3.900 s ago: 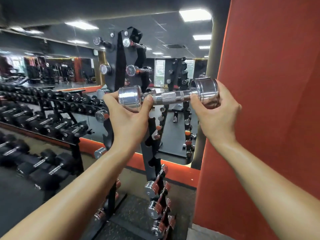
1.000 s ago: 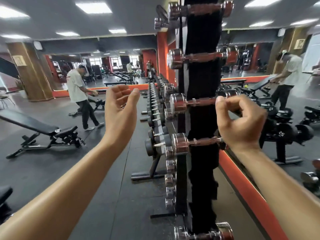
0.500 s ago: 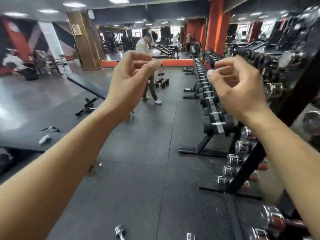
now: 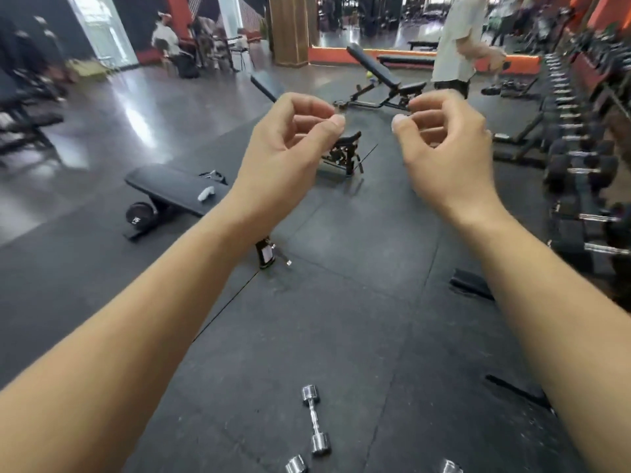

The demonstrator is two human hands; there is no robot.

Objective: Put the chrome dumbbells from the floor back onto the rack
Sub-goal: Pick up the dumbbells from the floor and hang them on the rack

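Both hands raised and holding nothing, chrome dumbbells on the floor below.

The left hand (image 4: pixel 290 151) and right hand (image 4: pixel 444 148) hang in the air side by side and apart, fingers loosely curled, thumbs near forefingers, pinching nothing. One chrome dumbbell (image 4: pixel 316 419) lies on the black floor mat (image 4: pixel 358 319) between the forearms. Two more chrome ends, one (image 4: pixel 296 465) just beside it and another (image 4: pixel 450 467) further right, show at the bottom edge. A rack of black dumbbells (image 4: pixel 580 165) stands at the right, and a flat bench (image 4: pixel 174 189) at the left.
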